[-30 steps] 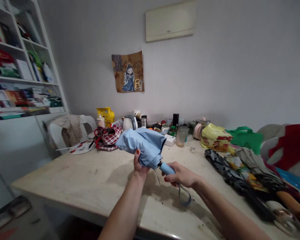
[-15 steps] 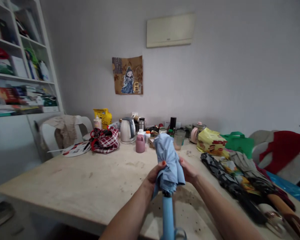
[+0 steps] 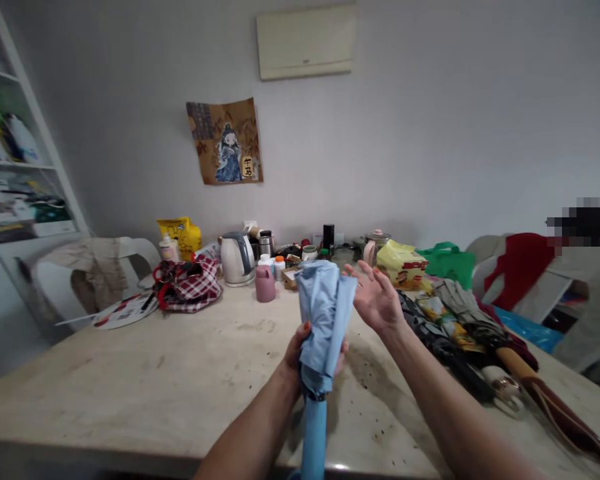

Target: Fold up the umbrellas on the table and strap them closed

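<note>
A light blue folding umbrella (image 3: 325, 320) is held in the middle above the table, its canopy collapsed in loose folds and its blue handle pointing toward me. My left hand (image 3: 296, 350) wraps around the lower canopy, with the thumb on the near side and fingertips showing at the right. To the right of the canopy, my right hand (image 3: 377, 297) is raised with its palm showing and fingers spread. It holds nothing and appears apart from the fabric.
Several folded umbrellas (image 3: 445, 347) lie along the table's right side, near a yellow package (image 3: 403, 263) and a green bag (image 3: 447, 262). At the back stand a kettle (image 3: 237, 259) and a pink jug (image 3: 265, 284). A plaid cloth bag (image 3: 195, 283) sits at left.
My right hand has let go of the canopy and moved up and right, opening. My left hand keeps its hold, lower on the fabric. The view has turned to the right.
</note>
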`<action>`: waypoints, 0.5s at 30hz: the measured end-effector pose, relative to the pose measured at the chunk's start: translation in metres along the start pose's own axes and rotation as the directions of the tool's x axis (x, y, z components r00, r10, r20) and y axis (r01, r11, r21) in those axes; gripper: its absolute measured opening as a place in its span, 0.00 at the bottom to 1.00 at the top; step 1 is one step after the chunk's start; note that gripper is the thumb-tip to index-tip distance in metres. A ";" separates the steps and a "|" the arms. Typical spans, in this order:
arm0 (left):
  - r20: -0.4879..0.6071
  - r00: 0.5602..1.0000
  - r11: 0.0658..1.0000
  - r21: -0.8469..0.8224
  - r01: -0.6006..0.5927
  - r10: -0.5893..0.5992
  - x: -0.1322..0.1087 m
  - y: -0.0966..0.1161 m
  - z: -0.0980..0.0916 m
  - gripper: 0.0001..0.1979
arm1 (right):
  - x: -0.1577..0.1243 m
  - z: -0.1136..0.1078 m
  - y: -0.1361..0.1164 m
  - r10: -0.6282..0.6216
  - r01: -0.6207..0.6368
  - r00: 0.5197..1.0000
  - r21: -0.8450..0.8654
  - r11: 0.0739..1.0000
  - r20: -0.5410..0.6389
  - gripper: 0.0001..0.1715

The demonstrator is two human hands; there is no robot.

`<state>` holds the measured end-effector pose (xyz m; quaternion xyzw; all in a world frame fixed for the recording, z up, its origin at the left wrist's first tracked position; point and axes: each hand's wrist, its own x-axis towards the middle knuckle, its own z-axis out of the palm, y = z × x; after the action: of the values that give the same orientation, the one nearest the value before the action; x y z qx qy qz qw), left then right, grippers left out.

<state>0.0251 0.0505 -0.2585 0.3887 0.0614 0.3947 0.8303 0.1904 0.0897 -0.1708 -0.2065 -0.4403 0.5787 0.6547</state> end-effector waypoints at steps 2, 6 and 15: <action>0.064 0.997 0.998 -0.037 -0.044 0.047 -0.004 0.007 0.002 0.36 | -0.001 0.002 0.000 0.081 -0.080 0.996 -0.008 0.997 0.023 0.25; 0.027 0.996 0.996 -0.014 -0.089 0.089 -0.007 0.017 -0.001 0.32 | -0.015 0.012 0.006 0.349 -0.308 0.916 -0.213 0.927 0.195 0.27; -0.066 0.995 0.997 0.021 -0.079 0.080 -0.008 0.023 0.012 0.35 | -0.024 0.012 0.002 0.311 -0.134 0.924 -0.575 0.807 0.221 0.10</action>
<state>0.0103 0.0466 -0.2365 0.3851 0.0770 0.4395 0.8079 0.1809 0.0642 -0.1738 -0.3446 -0.6554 0.5260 0.4184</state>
